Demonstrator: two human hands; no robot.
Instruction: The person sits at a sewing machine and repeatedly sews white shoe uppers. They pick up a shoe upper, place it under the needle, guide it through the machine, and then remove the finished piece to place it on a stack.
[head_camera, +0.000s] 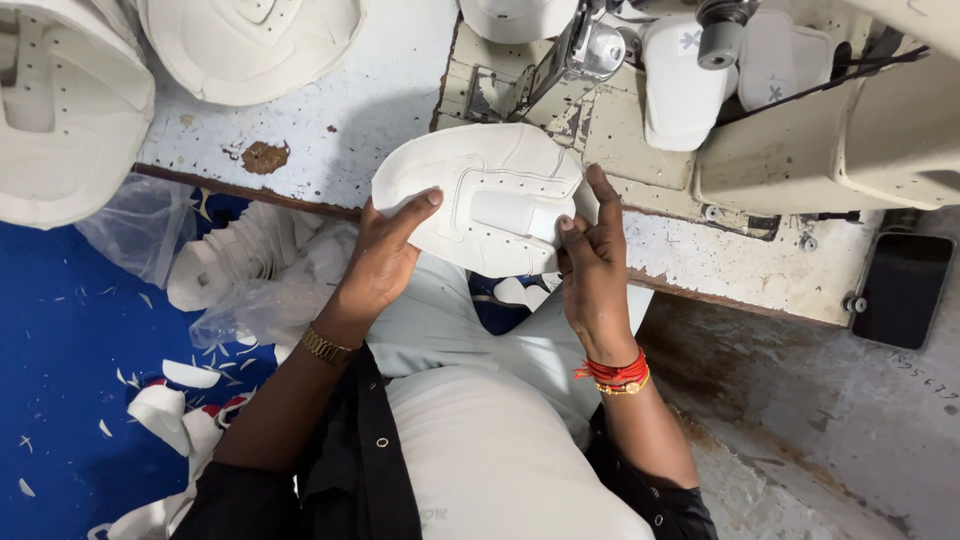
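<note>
I hold a white padded piece (480, 190), oval with stitched seams and small perforations, over the front edge of the worn sewing table (340, 130). My left hand (385, 255) grips its lower left edge, thumb on top. My right hand (590, 250) pinches its right side, index finger raised along the edge. The piece lies just in front of the sewing machine (800, 130), whose needle area (590, 50) is a little above it.
Stacks of similar white padded pieces (70, 110) (250, 45) lie at the table's far left. Two smaller white pieces (680, 85) rest on the machine. A dark phone (902, 290) sits at the right. Clear plastic bags and white offcuts (190, 400) lie on the blue floor.
</note>
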